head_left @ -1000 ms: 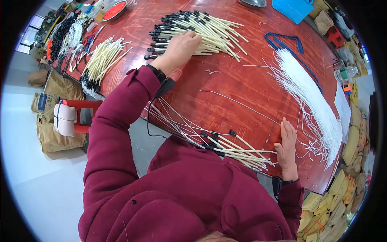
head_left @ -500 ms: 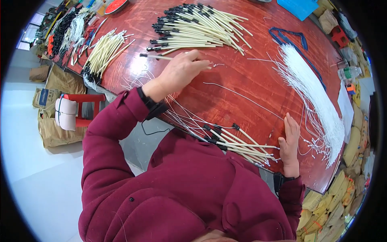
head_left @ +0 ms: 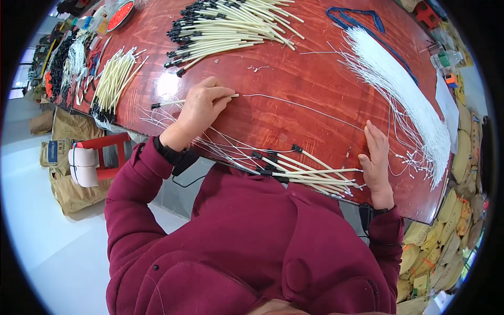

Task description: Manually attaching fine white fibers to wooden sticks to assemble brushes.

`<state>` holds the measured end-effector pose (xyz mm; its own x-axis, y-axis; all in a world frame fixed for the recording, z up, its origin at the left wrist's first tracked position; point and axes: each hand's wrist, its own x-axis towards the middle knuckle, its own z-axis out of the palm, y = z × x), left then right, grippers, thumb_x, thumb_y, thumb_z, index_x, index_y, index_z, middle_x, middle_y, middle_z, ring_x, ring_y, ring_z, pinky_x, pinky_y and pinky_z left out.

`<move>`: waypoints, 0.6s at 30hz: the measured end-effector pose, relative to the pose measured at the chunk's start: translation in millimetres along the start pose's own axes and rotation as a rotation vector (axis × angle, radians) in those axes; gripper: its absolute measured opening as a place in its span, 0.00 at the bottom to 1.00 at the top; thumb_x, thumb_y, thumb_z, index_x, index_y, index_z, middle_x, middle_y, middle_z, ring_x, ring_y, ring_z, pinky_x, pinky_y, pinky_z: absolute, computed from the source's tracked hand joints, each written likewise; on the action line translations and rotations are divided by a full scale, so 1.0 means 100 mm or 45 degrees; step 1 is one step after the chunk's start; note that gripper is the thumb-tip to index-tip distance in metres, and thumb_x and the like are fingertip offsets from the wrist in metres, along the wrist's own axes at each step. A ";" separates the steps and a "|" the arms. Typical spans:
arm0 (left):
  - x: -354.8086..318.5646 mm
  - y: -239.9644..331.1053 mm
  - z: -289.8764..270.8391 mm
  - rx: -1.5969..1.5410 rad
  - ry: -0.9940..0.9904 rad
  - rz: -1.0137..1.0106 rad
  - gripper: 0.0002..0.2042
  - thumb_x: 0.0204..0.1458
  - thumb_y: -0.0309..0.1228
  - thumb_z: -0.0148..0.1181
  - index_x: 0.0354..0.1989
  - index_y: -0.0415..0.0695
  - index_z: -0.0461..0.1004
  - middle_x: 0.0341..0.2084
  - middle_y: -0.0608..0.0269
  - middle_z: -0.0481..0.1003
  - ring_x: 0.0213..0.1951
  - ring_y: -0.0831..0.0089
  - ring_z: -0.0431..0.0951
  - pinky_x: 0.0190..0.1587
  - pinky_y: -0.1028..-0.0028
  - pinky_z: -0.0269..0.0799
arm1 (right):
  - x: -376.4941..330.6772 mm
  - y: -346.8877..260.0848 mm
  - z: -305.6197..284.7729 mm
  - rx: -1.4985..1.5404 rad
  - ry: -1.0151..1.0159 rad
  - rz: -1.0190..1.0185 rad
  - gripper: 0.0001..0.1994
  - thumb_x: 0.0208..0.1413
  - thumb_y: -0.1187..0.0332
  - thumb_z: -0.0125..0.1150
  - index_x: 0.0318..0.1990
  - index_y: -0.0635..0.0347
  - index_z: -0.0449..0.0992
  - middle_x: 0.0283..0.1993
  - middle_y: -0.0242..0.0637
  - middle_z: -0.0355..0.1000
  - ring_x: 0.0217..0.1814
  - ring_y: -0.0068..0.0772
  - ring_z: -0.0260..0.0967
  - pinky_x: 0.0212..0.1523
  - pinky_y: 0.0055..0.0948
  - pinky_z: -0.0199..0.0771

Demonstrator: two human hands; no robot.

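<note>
My left hand (head_left: 201, 106) is closed around a thin cream tube (head_left: 170, 103) with a black piece at its left end. The tube's bare right end pokes out past my fingertips, close to the tip of a white cord (head_left: 294, 102) stretched across the table. At the cord's other end, my right hand (head_left: 376, 163) rests on the tabletop with its fingers stretched out and its thumb apart. The fingers touch or nearly touch the cord; I cannot tell which. Several tubes threaded with white cords (head_left: 315, 178) lie by the table's near edge, beside my right hand.
A big pile of cream tubes with black ends (head_left: 231, 29) covers the far side of the red table (head_left: 294, 68). Another tube bundle (head_left: 118, 79) lies left. A thick bundle of white cords (head_left: 399, 94) and a blue strap (head_left: 378, 37) are at the right. A red stool (head_left: 107, 160) stands left.
My left hand has come lower with the tube, whose free end is now near the cord's tip. My right hand stays by the cord's other end. The whole view has shifted slightly.
</note>
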<state>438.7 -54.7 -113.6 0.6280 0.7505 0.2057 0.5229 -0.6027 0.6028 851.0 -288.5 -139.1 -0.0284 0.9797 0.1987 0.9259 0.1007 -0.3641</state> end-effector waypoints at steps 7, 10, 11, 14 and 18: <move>0.06 0.01 0.07 0.048 0.033 0.097 0.08 0.51 0.20 0.67 0.40 0.39 0.84 0.31 0.60 0.77 0.30 0.67 0.77 0.34 0.72 0.72 | -0.01 0.08 0.02 -0.015 0.001 0.002 0.42 0.68 0.34 0.40 0.69 0.67 0.65 0.74 0.45 0.60 0.74 0.50 0.55 0.74 0.46 0.52; 0.08 0.08 0.09 0.030 0.027 0.046 0.08 0.50 0.21 0.67 0.38 0.40 0.84 0.29 0.57 0.76 0.33 0.57 0.78 0.37 0.64 0.74 | -0.03 0.10 0.03 -0.019 -0.018 0.010 0.40 0.68 0.36 0.40 0.70 0.66 0.64 0.75 0.46 0.59 0.75 0.49 0.54 0.75 0.45 0.50; 0.09 0.09 0.10 0.030 0.025 0.044 0.08 0.50 0.21 0.67 0.38 0.40 0.84 0.29 0.57 0.76 0.33 0.57 0.78 0.37 0.64 0.74 | -0.03 0.10 0.03 -0.025 -0.017 0.014 0.40 0.68 0.36 0.40 0.70 0.66 0.64 0.75 0.46 0.59 0.75 0.49 0.54 0.75 0.45 0.50; 0.12 0.09 0.12 0.015 0.012 0.045 0.08 0.49 0.21 0.67 0.38 0.40 0.84 0.30 0.57 0.76 0.34 0.57 0.79 0.38 0.64 0.74 | -0.03 0.10 0.04 -0.036 -0.017 0.021 0.40 0.68 0.36 0.40 0.70 0.66 0.64 0.75 0.46 0.59 0.75 0.49 0.54 0.75 0.45 0.50; 0.13 0.08 0.13 0.034 -0.016 0.021 0.08 0.49 0.21 0.67 0.38 0.40 0.84 0.31 0.57 0.77 0.35 0.56 0.79 0.39 0.64 0.75 | -0.02 0.09 0.04 -0.046 -0.017 0.023 0.40 0.68 0.36 0.41 0.70 0.66 0.64 0.75 0.46 0.59 0.75 0.49 0.54 0.74 0.45 0.50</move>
<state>458.3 -53.3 -115.8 0.6439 0.7370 0.2055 0.5273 -0.6221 0.5787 858.1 -289.0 -147.0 -0.0167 0.9835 0.1800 0.9393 0.0771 -0.3344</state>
